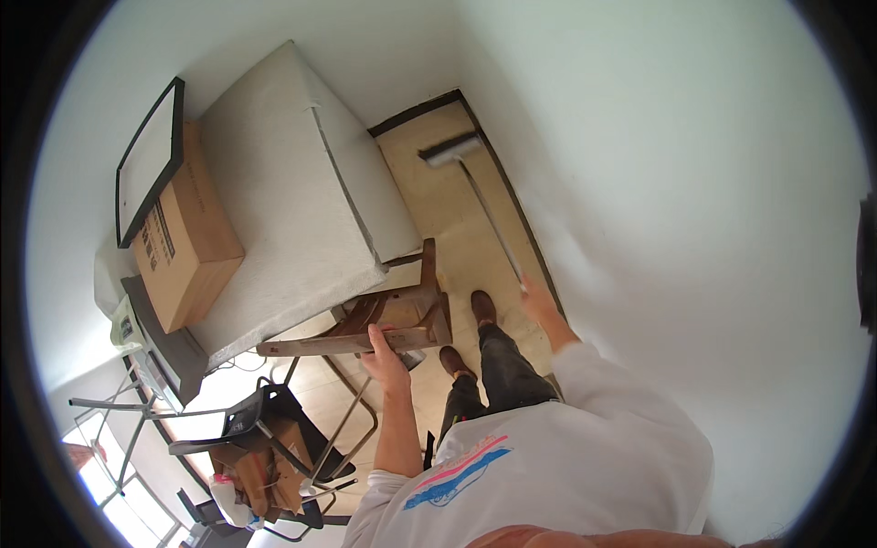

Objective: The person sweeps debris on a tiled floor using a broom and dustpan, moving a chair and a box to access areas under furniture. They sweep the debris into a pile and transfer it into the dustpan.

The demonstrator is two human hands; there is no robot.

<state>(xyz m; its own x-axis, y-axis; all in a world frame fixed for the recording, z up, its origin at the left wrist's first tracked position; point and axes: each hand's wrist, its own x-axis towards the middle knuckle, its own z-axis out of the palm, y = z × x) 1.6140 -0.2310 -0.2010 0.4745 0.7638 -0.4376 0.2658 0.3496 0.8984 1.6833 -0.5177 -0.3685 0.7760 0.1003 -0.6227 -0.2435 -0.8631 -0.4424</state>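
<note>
My right hand [538,301] grips the upper end of a thin metal pole, the handle of a broom [488,205]. The broom's wide head [452,149], with dark bristles, is on the tan floor near the corner and looks slightly blurred. My left hand [387,366] is closed around the top rail of a brown wooden chair [404,339], thumb on the upper side. The chair stands close against a pale grey table-like block [274,226]. A small shiny object beneath my left hand is mostly hidden.
White walls with a dark baseboard [510,192] enclose the narrow floor strip [425,198]. On the block are a cardboard box [185,253] and a black-framed panel [151,164]. A black chair [308,431] holding cardboard and bags stands at lower left, near upturned metal legs [140,411].
</note>
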